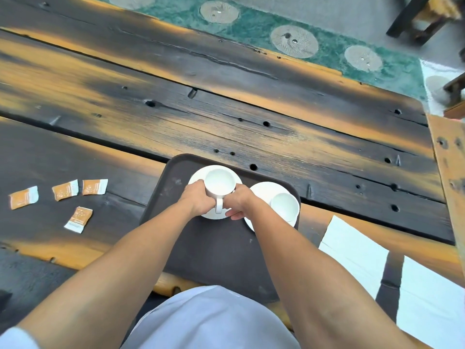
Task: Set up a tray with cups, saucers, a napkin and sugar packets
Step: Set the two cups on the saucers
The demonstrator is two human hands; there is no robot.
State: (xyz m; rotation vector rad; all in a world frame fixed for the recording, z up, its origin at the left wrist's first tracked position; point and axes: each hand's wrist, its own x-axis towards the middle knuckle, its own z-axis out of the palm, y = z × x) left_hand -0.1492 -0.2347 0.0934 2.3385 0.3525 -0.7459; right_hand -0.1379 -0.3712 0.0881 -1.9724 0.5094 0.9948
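A dark brown tray point(216, 253) lies on the wooden table in front of me. On its far part a white cup point(219, 184) stands on a white saucer point(198, 173), its handle pointing toward me. My left hand point(198, 199) curls round the cup's left side and my right hand point(237, 201) holds its right side, fingers reaching down to the saucer's rim. A second white cup point(285, 205) sits on a second saucer point(264, 190) at the tray's right. Several orange sugar packets point(66, 189) lie on the table to the left. A white napkin point(352, 250) lies to the right.
The table is of dark, charred planks point(226, 102) with holes and gaps. Beyond its far edge is a green mat with round patterns point(294, 41). Dark chair legs point(412, 21) stand at the top right. A second white sheet point(432, 306) lies at the lower right.
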